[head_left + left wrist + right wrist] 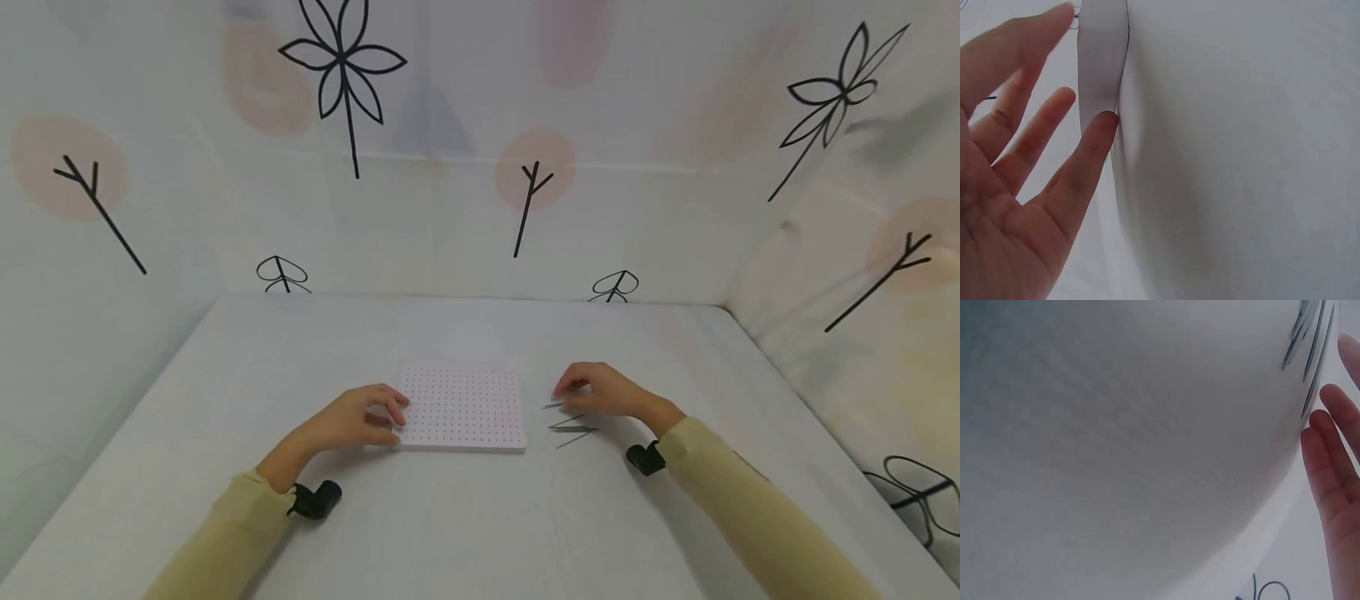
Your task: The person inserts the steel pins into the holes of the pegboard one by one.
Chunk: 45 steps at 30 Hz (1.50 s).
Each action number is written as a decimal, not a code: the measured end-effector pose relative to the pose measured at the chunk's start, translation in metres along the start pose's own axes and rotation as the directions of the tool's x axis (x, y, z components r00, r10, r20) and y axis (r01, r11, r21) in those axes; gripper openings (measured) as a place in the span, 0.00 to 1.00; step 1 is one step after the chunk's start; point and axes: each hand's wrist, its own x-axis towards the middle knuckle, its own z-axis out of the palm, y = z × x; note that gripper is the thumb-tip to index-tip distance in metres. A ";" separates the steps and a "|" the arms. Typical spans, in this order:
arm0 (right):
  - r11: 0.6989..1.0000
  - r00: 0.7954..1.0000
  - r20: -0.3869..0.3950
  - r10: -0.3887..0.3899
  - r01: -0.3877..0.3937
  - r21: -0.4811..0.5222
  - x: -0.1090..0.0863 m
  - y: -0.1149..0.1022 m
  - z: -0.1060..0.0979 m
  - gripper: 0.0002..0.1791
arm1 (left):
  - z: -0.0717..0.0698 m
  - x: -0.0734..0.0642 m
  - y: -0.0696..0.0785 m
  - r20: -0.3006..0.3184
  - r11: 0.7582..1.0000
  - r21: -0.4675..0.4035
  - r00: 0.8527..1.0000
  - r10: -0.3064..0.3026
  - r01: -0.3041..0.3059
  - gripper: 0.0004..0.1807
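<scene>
A flat white square board dotted with rows of small holes lies on the white-covered table. My left hand is at its left side, fingers spread and gently bent, fingertips right at the edge. In the left wrist view, the thumb and fingers stand apart beside the board's pale side. To the right of the board lie several thin grey metal sticks, pointed at the ends. Over their far end hovers my right hand. Its fingers are loosely extended close to the sticks in the right wrist view, gripping none of them.
A white cloth covers the table, with printed fabric walls rising behind it and at both sides. Black camera mounts sit at both wrists, below the pale yellow sleeves.
</scene>
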 end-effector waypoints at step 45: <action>0.986 0.978 0.129 0.165 -0.166 0.001 0.012 -0.003 0.004 0.03 | 0.000 -0.001 0.000 0.049 0.998 0.017 0.997 -0.053 0.052 0.04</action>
